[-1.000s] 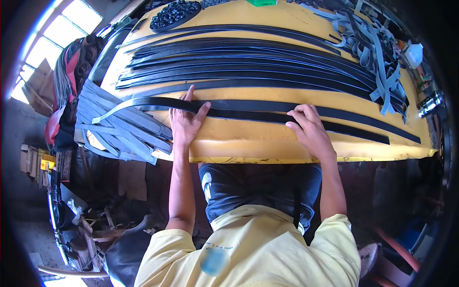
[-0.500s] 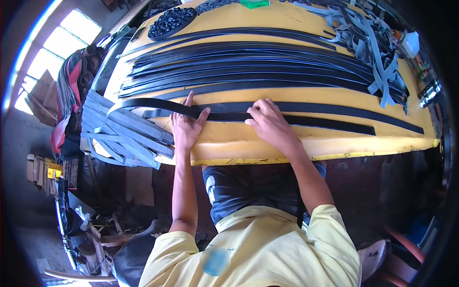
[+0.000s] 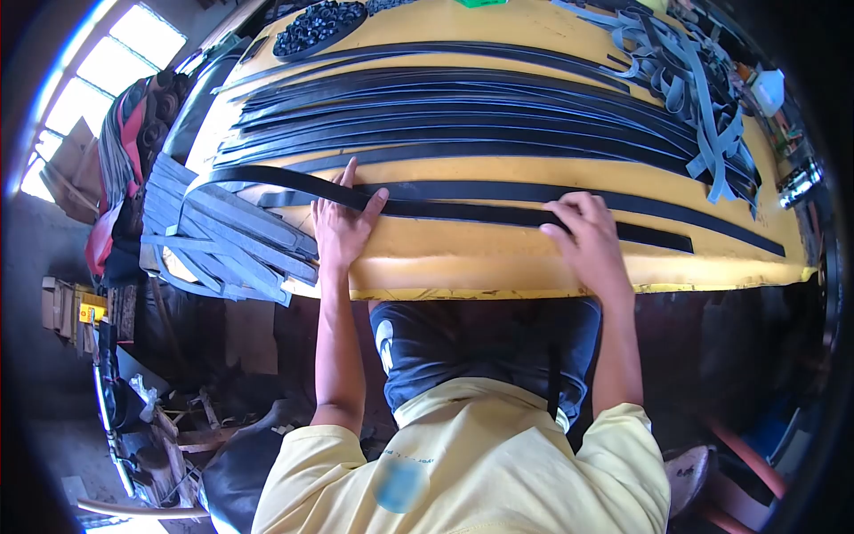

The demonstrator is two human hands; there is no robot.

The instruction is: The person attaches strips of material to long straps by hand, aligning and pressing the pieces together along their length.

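Note:
A long black strip (image 3: 471,213) runs along the near side of the yellow table, its left part arching up and curling over. My left hand (image 3: 342,229) grips it near that arch, thumb on top and index finger stretched out past it. Farther along, my right hand (image 3: 589,238) has curled fingers and thumb closed at the same strip. Another black strip (image 3: 712,225) lies flat just behind it. Beyond that spreads a wide row of dark strips (image 3: 427,116) laid lengthwise.
Grey strips (image 3: 222,233) are heaped over the table's left corner. More grey strips (image 3: 703,116) tangle at the far right. A pile of small black pieces (image 3: 318,28) sits at the back left, and a green object (image 3: 481,2) at the back. The yellow table (image 3: 463,278) has a rounded front edge.
My right hand has slid to the right along the black strip, away from my left hand. The left hand keeps its hold in about the same place.

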